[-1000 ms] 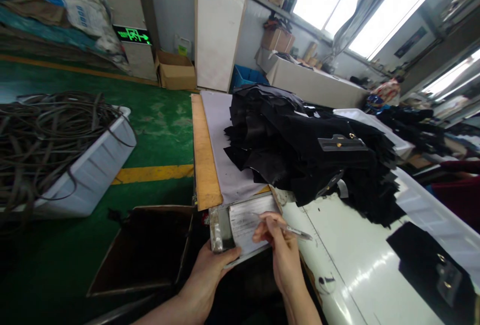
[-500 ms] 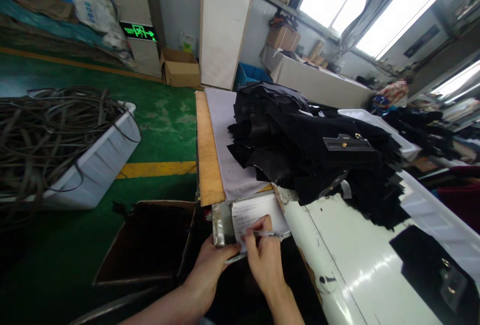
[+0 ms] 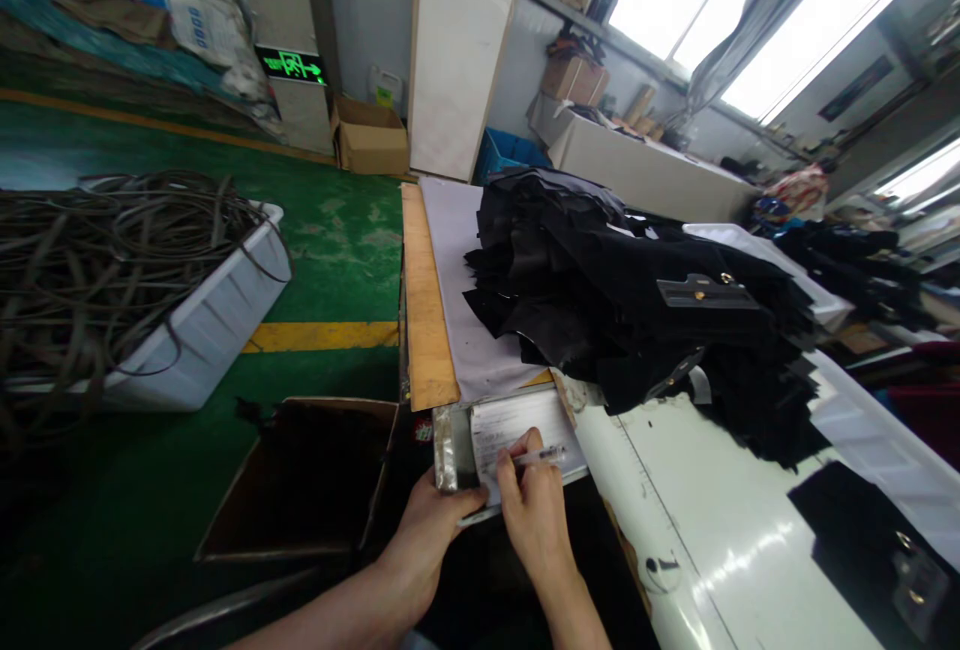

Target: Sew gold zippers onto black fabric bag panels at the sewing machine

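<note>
Two hands at the near table (image 3: 750, 530) corner, and since a second ago the right hand (image 3: 534, 515) has slid left and drawn in, so the pen (image 3: 536, 456) that pointed out over the white tabletop now lies across the paper (image 3: 517, 422). Its fingers are pinched tight round the clear, slim pen, wrist low, knuckles up. The left hand (image 3: 424, 540) has kept its place, fingers clamped on the lower left edge of the clipboard (image 3: 450, 445), a flat, shiny metal-looking board jutting off the table's edge. The paper is white, with faint lines. Behind, a heap of black leather pieces (image 3: 637, 320), glossy and jagged, covers the table.
</note>
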Demonstrator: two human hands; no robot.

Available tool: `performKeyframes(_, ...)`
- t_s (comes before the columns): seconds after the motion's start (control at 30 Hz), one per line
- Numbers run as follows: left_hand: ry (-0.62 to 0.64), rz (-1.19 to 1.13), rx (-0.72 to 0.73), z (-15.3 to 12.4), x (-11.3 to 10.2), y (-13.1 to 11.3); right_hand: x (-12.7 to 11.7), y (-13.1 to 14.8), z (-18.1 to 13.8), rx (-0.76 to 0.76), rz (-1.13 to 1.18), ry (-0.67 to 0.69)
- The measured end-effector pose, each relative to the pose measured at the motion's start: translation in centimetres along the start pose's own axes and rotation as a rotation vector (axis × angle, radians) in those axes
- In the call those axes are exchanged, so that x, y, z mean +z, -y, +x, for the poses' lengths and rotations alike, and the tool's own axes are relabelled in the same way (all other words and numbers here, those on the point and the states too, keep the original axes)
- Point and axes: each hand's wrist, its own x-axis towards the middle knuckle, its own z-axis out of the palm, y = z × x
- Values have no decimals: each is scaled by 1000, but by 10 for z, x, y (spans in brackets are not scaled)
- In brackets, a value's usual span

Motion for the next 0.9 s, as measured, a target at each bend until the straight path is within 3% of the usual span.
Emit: performKeyframes(0.9,16,-9,-7,2,-2,1,1,2,1,-5,-47,-4)
